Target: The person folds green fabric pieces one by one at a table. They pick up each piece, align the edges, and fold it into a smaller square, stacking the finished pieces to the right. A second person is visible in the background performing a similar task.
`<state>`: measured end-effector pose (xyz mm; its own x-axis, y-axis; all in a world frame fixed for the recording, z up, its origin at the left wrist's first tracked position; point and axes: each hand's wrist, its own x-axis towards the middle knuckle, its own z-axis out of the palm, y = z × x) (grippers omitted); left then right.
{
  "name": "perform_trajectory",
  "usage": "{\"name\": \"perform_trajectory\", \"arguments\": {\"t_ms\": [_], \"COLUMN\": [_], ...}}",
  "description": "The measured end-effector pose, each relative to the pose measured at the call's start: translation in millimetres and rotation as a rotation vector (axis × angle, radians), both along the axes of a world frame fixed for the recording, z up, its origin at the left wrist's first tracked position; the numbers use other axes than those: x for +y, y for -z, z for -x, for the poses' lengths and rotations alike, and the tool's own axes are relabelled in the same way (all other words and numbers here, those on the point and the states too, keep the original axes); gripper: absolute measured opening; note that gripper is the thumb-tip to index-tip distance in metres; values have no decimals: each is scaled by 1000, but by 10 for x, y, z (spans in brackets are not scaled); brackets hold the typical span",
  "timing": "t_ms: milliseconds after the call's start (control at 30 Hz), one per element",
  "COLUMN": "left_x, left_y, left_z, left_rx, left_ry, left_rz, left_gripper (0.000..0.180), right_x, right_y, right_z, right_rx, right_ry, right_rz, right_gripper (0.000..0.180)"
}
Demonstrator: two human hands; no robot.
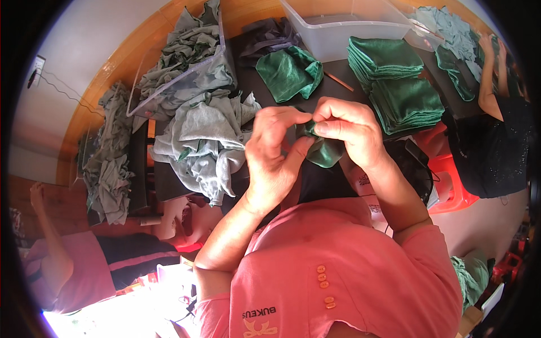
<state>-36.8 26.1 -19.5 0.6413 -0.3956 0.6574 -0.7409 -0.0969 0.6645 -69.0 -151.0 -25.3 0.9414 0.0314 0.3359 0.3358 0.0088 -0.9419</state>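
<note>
Between my two hands, above the table's near edge, is a piece of shiny green fabric point(326, 153) that hangs down below my fingers. My left hand point(275, 141) pinches its upper edge between thumb and forefinger. Close beside it, my right hand point(352, 130) grips the same edge, thumb against bent fingers. Just beyond my hands a loose green cloth point(288, 73) lies crumpled on the dark table. To the right stand neat stacks of folded green cloth pieces point(406, 101). Left of my hands is a heap of grey-green, inside-out looking cloth point(205, 141).
A clear plastic bin point(225, 62) full of grey-green cloth stands at the far left. Another clear bin point(349, 31) sits at the back, near a thin brown stick point(339, 81). Co-workers sit at left point(73, 265) and right point(490, 135), the latter near a red stool point(451, 180).
</note>
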Motion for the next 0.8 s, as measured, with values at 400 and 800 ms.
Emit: {"name": "perform_trajectory", "arguments": {"t_ms": [400,800], "left_x": [63,234], "left_y": [230,4], "left_z": [-264,-551], "left_rx": [760,603], "left_ry": [35,-99], "left_rz": [535,375], "left_gripper": [24,28], "right_x": [-248,-214], "right_y": [456,549], "right_z": [66,-74], "right_rx": [-212,48], "right_ry": [199,28], "right_rz": [681,40], "right_gripper": [35,9]}}
